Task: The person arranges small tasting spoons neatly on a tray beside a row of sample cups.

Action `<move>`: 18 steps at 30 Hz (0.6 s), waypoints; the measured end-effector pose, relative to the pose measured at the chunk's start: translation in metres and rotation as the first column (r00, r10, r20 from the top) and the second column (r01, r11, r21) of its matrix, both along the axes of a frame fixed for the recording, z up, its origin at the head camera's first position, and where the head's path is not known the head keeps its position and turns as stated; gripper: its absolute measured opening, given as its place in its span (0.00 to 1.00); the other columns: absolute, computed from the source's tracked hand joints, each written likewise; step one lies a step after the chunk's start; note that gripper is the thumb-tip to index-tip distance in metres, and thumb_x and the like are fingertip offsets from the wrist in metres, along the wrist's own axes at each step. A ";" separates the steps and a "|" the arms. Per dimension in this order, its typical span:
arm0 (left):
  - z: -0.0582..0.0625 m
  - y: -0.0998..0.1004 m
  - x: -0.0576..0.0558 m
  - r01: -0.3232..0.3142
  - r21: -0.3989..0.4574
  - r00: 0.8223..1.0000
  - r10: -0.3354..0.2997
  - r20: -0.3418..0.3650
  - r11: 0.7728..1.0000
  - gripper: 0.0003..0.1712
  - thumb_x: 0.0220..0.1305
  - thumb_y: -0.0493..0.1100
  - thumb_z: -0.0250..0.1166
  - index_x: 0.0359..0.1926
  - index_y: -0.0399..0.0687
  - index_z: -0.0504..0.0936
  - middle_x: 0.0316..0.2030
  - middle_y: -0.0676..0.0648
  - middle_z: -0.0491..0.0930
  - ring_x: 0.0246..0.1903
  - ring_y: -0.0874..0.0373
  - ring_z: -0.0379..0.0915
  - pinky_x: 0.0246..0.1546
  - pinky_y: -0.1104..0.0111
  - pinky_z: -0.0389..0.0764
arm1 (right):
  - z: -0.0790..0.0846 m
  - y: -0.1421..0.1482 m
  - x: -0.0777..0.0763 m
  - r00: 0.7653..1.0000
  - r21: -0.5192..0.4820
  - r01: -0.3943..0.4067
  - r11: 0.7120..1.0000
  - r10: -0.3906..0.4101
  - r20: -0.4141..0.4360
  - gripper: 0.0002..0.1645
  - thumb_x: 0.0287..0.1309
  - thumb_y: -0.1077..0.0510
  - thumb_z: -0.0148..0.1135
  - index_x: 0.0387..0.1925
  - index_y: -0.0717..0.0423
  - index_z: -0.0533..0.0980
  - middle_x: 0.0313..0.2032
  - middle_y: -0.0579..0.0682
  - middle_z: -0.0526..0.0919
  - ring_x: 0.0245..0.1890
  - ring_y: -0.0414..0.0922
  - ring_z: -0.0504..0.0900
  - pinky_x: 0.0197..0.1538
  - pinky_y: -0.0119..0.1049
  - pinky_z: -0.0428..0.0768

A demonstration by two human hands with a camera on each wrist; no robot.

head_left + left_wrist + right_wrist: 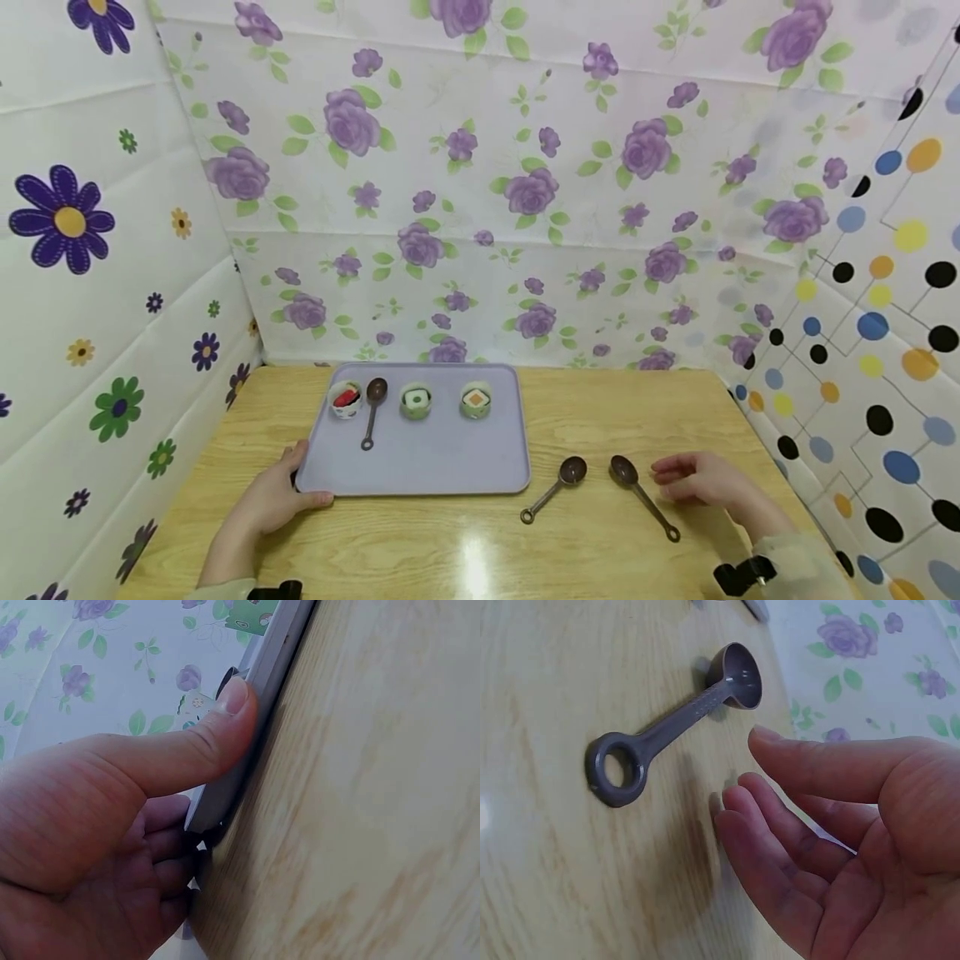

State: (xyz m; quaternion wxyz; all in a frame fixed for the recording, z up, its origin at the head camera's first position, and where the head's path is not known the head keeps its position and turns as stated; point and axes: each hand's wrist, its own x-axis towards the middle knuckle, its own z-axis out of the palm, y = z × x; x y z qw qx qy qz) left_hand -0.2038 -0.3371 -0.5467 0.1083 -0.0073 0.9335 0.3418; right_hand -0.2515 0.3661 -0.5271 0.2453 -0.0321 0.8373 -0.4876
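My left hand grips the near left corner of a pale lilac tray, thumb along its front edge and fingers at its left side. On the tray stand three small cups: one with red and black contents, a green one with a white, green-centred piece, and another with an orange-diamond piece. A brown measuring spoon lies beside the first cup. My right hand, fingers loosely bent and holding nothing, hovers just right of another brown measuring spoon. A third measuring spoon lies nearer the tray.
Everything rests on a light wooden table. Flowered cloth hangs behind it, with a daisy-patterned cloth on the left and a dotted cloth on the right.
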 end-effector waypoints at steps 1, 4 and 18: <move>0.000 0.000 0.000 0.001 0.001 1.000 -0.001 -0.002 1.000 0.77 0.55 0.67 0.81 0.81 0.24 0.44 0.79 0.21 0.44 0.78 0.20 0.39 0.75 0.30 0.49 | 0.000 0.000 0.001 1.000 0.008 -0.003 1.000 0.003 0.003 0.32 0.64 0.64 0.73 0.65 0.76 0.75 0.56 0.66 0.86 0.50 0.47 0.88 0.51 0.44 0.89; 0.002 0.002 0.001 0.006 0.009 1.000 -0.006 -0.006 1.000 0.77 0.55 0.66 0.81 0.81 0.23 0.44 0.79 0.21 0.44 0.78 0.20 0.39 0.75 0.30 0.48 | -0.001 -0.002 0.005 1.000 0.030 -0.018 0.999 0.018 0.003 0.31 0.63 0.64 0.75 0.63 0.76 0.77 0.54 0.65 0.87 0.49 0.47 0.89 0.50 0.43 0.89; 0.002 0.000 0.002 -0.008 0.024 1.000 0.008 -0.010 1.000 0.77 0.55 0.65 0.81 0.81 0.24 0.45 0.78 0.18 0.43 0.77 0.19 0.39 0.75 0.30 0.48 | -0.008 -0.004 0.007 0.996 0.020 -0.091 0.996 0.091 0.023 0.31 0.63 0.65 0.74 0.63 0.78 0.76 0.53 0.62 0.88 0.48 0.47 0.88 0.47 0.40 0.89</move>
